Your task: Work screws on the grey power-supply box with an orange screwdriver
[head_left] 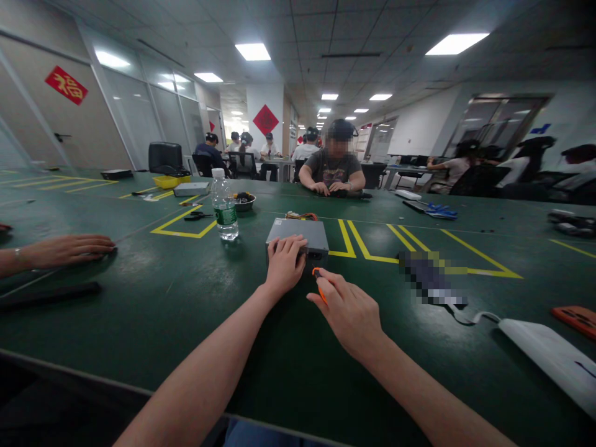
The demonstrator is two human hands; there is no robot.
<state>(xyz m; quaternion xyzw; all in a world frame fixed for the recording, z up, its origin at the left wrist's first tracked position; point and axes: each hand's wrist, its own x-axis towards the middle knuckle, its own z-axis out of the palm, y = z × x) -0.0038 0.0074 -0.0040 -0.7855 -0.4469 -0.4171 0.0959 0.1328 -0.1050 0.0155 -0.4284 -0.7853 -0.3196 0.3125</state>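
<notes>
In the head view a grey metal computer power supply [302, 231] lies on the green table, with coloured wires [302, 216] at its far side. My left hand [285, 264] grips its near left part, fingers over the top and thumb at the front face. Just in front of that face, my right hand [350, 308] is closed round an orange and black screwdriver [319, 280]. The screwdriver's handle is partly covered by the fingers. I cannot make out whether its tip touches the power supply.
A water bottle [225, 208] stands left of the power supply, near a metal bowl [244, 201]. Another person's hand [77, 249] rests at the left. A white device with a cable [544, 354] lies at the right, below a blurred dark object [431, 276]. A person [333, 167] sits opposite.
</notes>
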